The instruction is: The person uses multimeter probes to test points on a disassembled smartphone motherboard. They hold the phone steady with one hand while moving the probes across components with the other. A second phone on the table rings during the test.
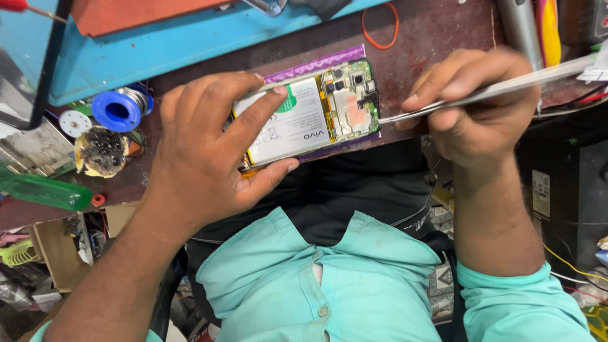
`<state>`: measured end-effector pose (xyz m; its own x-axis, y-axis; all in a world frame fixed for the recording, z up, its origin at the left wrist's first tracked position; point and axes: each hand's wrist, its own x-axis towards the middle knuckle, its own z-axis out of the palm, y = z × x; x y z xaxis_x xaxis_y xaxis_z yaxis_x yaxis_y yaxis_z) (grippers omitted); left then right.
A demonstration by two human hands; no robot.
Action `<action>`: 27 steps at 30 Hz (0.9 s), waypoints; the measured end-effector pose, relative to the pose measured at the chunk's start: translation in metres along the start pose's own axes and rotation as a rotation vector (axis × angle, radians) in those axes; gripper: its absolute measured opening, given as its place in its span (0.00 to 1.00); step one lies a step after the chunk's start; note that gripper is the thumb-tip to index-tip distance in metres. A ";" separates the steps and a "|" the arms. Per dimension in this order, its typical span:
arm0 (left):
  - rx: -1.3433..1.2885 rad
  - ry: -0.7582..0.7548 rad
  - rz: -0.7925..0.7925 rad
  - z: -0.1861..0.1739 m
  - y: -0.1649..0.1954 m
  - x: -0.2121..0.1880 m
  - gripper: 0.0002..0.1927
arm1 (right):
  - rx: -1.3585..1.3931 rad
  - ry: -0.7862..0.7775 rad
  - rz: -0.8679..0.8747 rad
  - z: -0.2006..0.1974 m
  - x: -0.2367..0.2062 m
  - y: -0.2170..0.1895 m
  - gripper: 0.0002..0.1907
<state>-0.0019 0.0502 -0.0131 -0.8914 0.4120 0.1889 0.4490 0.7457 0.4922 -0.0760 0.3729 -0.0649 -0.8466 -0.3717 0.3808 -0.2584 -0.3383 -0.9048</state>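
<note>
Gripping opened phone [310, 117] with closed left hand [202, 152]; pinching tweezers [481, 94] in closed right hand [481, 107], tip touching its board.

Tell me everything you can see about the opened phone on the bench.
The opened phone lies flat, back cover off, at the near edge of the dark wooden bench, with a purple edge showing round it. A large white battery fills most of it; a green circuit board with camera modules and metal shields sits at one end. The left hand steadies it, fingers on the battery. Metal tweezers in the right hand touch the board's edge.
</note>
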 end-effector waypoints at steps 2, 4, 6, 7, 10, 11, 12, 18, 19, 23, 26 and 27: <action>-0.004 -0.003 0.001 0.000 0.001 -0.001 0.37 | 0.090 0.007 0.041 -0.001 -0.002 0.001 0.18; -0.005 0.002 0.005 0.000 0.001 -0.001 0.37 | 0.093 -0.033 0.075 -0.004 -0.003 0.001 0.19; 0.000 0.006 0.014 0.001 0.000 -0.001 0.37 | 0.093 -0.042 0.115 -0.006 -0.005 0.001 0.19; 0.004 0.009 0.016 0.001 0.001 -0.002 0.37 | 0.102 -0.023 0.125 -0.006 -0.006 0.002 0.19; -0.003 0.010 0.012 0.000 0.000 -0.003 0.37 | 0.123 0.054 0.106 0.000 -0.008 0.002 0.19; -0.001 0.017 0.013 0.001 0.000 -0.003 0.36 | 0.120 0.075 0.078 0.003 -0.008 0.002 0.19; 0.006 0.029 0.022 0.001 0.001 -0.002 0.36 | 0.094 0.082 0.017 0.007 -0.007 0.003 0.18; -0.012 0.070 0.020 -0.005 0.008 0.006 0.35 | -0.010 0.301 -0.026 0.021 -0.006 -0.033 0.17; -0.009 0.076 0.021 -0.006 0.008 0.007 0.35 | -0.122 0.302 0.057 0.017 -0.004 -0.050 0.17; 0.013 0.075 0.005 -0.007 0.013 0.008 0.35 | -0.894 0.092 0.411 0.000 0.000 -0.126 0.15; 0.030 0.077 0.000 -0.007 0.014 0.007 0.35 | -1.380 -0.212 0.301 0.005 0.013 -0.140 0.13; 0.033 0.073 -0.004 -0.006 0.014 0.007 0.35 | -1.499 -0.201 0.307 0.010 0.017 -0.133 0.12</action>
<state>-0.0022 0.0599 0.0005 -0.8948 0.3706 0.2488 0.4460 0.7649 0.4648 -0.0514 0.4025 0.0643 -0.9102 -0.4100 0.0577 -0.4103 0.8746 -0.2583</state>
